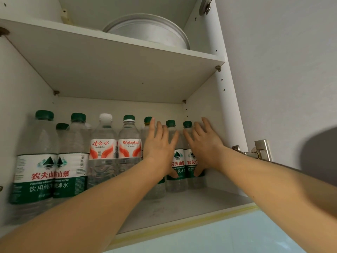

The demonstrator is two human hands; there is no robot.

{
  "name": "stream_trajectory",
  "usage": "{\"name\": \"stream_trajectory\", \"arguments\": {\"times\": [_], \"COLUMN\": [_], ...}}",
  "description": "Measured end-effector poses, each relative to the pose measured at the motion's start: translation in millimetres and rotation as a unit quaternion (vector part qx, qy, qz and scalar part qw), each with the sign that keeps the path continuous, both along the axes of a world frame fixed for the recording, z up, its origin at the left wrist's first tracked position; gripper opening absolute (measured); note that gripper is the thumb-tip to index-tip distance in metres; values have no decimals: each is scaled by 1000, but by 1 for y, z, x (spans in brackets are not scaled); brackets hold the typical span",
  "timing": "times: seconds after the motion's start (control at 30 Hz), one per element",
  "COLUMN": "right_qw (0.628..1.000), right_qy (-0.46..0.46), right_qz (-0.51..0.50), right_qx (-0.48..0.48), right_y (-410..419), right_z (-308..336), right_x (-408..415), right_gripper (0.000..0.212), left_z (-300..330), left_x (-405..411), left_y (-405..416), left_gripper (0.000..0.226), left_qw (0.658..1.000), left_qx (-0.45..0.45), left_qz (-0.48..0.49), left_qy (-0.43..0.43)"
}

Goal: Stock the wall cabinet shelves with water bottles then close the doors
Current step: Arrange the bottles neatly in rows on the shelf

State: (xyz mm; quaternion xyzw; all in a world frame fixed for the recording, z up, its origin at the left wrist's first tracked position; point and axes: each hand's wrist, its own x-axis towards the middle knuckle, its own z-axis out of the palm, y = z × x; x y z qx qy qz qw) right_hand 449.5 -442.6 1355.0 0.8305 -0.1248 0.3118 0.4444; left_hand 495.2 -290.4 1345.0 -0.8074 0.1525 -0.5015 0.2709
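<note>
Wall cabinet (209,106) open; lower shelf (182,207) carries a row of upright water bottles (102,152), green caps mostly, one white. Left hand (160,145) fingers spread, palm flat against a green-capped bottle; right hand (202,143) likewise spread, pressed on the rightmost bottles (177,172); neither hand closed around anything. Upper shelf (109,57) holds a white round dish (151,31).
</note>
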Motion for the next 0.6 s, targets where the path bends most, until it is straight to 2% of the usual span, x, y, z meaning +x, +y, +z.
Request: {"name": "stream_trajectory", "arguments": {"times": [0.17,0.37,0.47,0.6], "right_qw": [1000,1000,1000,999], "right_qy": [-3,-6,-3,-9], "right_qz": [-12,-6,0,35], "right_qx": [3,12,21,30], "right_y": [-2,3,6,11], "right_z": [-6,-14,-19,-25], "right_x": [1,-8,-15,-27], "right_gripper": [144,134,121,90], "left_z": [-3,-8,-8,-9], "left_x": [-1,0,0,-6], "left_y": [4,9,10,17], "left_gripper": [137,134,133,118], "left_qw": [1000,999,996,986], "left_qx": [1,-22,-35,-34], "left_qz": [-2,-47,-81,-160], "left_qy": [1,0,10,23]}}
